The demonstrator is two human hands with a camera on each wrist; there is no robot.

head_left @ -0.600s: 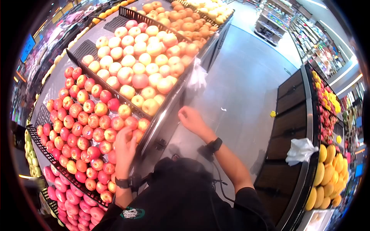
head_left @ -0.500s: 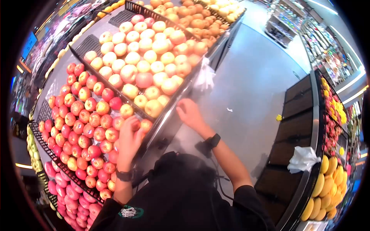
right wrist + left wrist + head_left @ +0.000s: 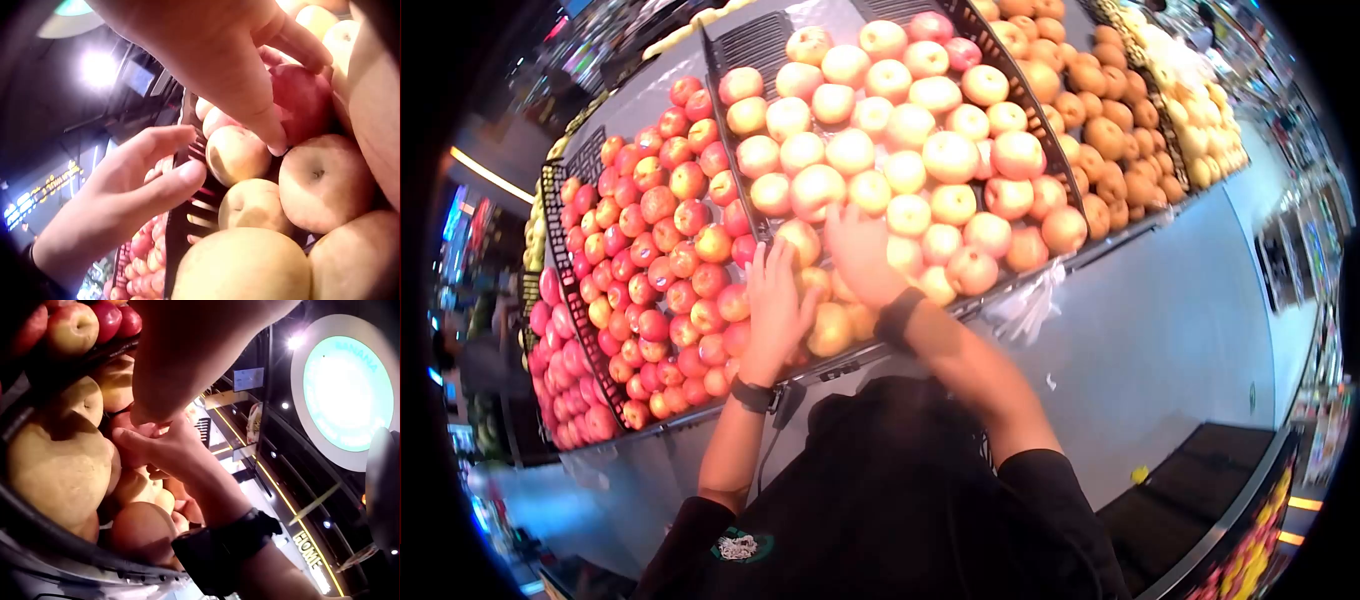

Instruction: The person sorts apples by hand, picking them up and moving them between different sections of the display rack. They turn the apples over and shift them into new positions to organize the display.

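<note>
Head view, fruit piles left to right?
Deep-pink fruit → red apples → pale yellow-pink apples → brown fruit → pale yellow fruit

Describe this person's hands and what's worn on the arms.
The left hand and right hand are ungloved. Both arms have short black sleeves and black wrist straps; the right strap carries a boxy black device.
</note>
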